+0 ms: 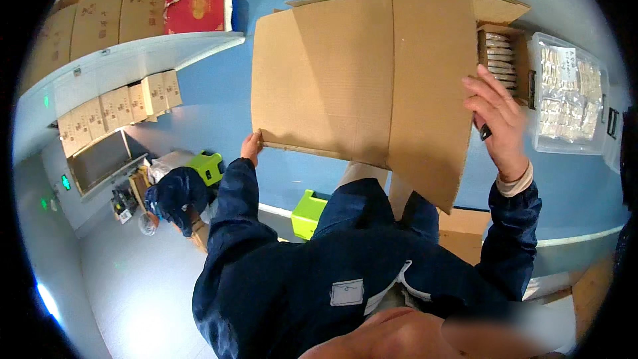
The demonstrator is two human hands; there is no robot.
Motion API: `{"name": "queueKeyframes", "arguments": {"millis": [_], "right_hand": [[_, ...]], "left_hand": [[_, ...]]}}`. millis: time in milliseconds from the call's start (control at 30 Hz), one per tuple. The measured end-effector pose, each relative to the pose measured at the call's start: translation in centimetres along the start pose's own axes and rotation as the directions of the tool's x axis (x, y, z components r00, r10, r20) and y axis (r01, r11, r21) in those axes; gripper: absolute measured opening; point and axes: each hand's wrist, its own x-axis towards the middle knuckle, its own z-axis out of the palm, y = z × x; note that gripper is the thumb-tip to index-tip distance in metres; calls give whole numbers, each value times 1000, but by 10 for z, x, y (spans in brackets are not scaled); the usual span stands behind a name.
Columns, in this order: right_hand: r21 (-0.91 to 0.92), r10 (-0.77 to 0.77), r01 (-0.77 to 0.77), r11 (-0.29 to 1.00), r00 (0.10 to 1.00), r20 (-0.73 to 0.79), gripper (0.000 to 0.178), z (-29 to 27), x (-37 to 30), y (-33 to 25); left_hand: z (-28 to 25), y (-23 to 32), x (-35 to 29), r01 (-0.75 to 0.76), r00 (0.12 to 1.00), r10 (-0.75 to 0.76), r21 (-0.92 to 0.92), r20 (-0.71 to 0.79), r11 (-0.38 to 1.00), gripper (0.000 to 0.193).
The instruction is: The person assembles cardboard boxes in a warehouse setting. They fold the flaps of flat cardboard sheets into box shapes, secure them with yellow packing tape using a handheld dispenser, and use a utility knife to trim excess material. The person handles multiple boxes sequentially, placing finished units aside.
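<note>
A corrugated cardboard carton point(325, 80), its panels broad and flat toward the view, is held over the middle of the blue surface point(286, 179), one long flap point(432, 86) running down its right side; what lies behind its panels cannot be seen. Toward the right end of the blue surface, partly beyond the carton, a small brown box point(523, 60) stands open with wrapped packets point(500, 56) lined up inside. Just beside it, nearer the right end, a clear plastic bin point(565, 147) holds many pale sachets point(555, 119) in clear bags, a white label point(568, 66) lying over them. The left hand point(251, 147) is closed in a pinch on the carton's lower left corner. The right hand point(502, 116) is loosely open — fingers extended, tips at the flap's right edge — and whether they press on it I cannot tell (a small black piece point(485, 133) sits by the thumb). Beyond the blue surface's left side, a white shelf point(199, 45) carries brown cartons point(96, 25) and a red gift box point(194, 5) with a pale handle.
</note>
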Motion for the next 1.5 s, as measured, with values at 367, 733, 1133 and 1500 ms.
{"name": "queueKeyframes", "arguments": {"millis": [367, 733, 1133, 1500], "right_hand": [[597, 441, -151, 788, 815, -376, 15, -20, 17, -5], [421, 830, -724, 547, 534, -160, 27, 8, -61, 96], [209, 904, -879, 429, 417, -98, 32, 140, -172, 181], [330, 932, -873, 360, 349, -93, 30, 157, -165, 173]], "left_hand": [[-197, 161, -103, -472, 761, 640, -589, 104, 656, 42], [-54, 317, -42, -620, 784, 599, 172, 161, 766, 23], [252, 279, 91, -812, 251, 817, 573, 519, -115, 45], [500, 269, -53, -853, 179, 560, 412, 809, -321, 67]]}}
